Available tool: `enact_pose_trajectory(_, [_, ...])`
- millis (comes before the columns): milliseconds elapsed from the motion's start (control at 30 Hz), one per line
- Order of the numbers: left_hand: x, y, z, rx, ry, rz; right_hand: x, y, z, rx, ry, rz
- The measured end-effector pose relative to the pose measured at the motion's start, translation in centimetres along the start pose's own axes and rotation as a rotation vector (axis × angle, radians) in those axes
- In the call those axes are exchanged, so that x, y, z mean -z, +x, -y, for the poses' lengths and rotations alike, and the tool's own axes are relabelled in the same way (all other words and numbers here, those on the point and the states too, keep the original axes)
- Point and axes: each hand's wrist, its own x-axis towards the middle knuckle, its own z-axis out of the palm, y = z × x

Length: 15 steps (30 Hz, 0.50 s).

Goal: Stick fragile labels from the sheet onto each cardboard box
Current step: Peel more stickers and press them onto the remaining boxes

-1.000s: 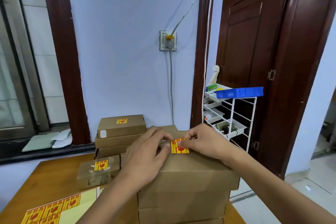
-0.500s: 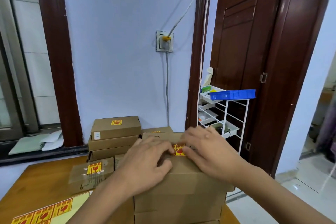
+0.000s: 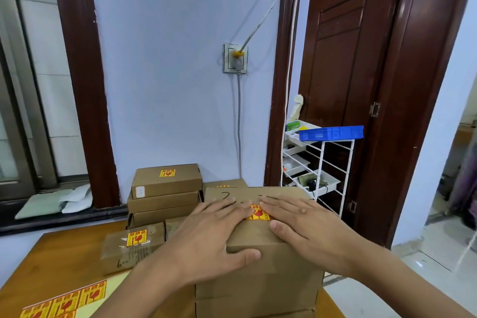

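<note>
1. The top cardboard box point(image 3: 260, 245) of the near stack carries the work; keep it steady so the stack stays square.
2. The left hand point(image 3: 206, 235) and right hand point(image 3: 307, 230) lie flat and open, gripping nothing.
3. The fragile label point(image 3: 258, 213) sits between their fingertips; rub outward, sealing its edges.

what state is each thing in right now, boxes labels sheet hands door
top box: closed, on a stack, label on its lid
fragile label: stuck down, partly covered by fingers
left hand: flat, pressing the lid
right hand: flat, pressing beside the label
label sheet: on the table, partly used
taped box: closed, labelled
back stack: top box closed, labelled
door: open
</note>
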Motion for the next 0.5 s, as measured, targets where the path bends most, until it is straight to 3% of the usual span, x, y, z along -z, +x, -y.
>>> enact_pose_trajectory(200, [-0.2,-0.2,0.0,-0.038,0.052,0.015,-0.2,-0.3,0.8,-0.008,-0.009,0.039])
enact_pose_trajectory(267, [-0.3,-0.6,0.0,-0.074,0.018,-0.040,-0.2,-0.2,-0.6,-0.042,0.241,-0.008])
enact_pose_trajectory(333, [-0.3,-1.5,0.2,-0.008,-0.301,-0.259,-0.5,-0.1,-2.8,-0.177,0.653,-0.206])
enact_pose_trajectory(433, [-1.7,-3.1,0.9,0.391,-1.099,-0.621,-2.6,-1.3,-5.6,-0.414,1.170,-0.416])
enact_pose_trajectory(500, [-4.1,-3.9,1.2,0.629,-1.318,-0.590,-6.1,-2.4,-6.7,-0.437,1.457,-0.388])
